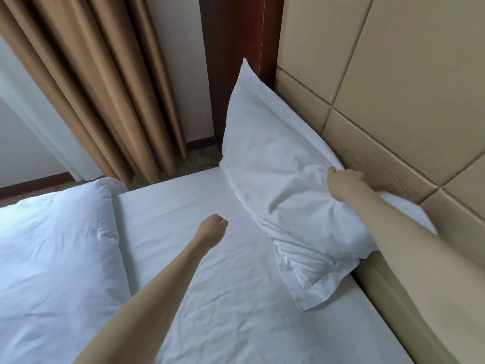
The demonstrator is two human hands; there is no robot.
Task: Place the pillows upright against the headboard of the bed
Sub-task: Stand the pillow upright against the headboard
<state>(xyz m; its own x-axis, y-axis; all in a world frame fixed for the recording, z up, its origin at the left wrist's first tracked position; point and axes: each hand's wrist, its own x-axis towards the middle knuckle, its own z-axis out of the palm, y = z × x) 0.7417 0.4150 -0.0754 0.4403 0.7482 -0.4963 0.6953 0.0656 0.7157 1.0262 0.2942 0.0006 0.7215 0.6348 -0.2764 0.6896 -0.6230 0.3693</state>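
A white pillow (275, 164) stands on its long edge and leans against the beige padded headboard (380, 95) on the right. My right hand (343, 183) is closed on the pillow's upper edge, next to the headboard. My left hand (213, 228) is a closed fist with nothing in it, hovering over the white sheet (210, 285) to the left of the pillow. Only one pillow is in view.
A white duvet (52, 245) lies folded back on the left part of the bed. Tan curtains (99, 88) hang beyond the bed's far side, beside a dark wooden panel (236, 48). A strip of carpet shows between bed and curtains.
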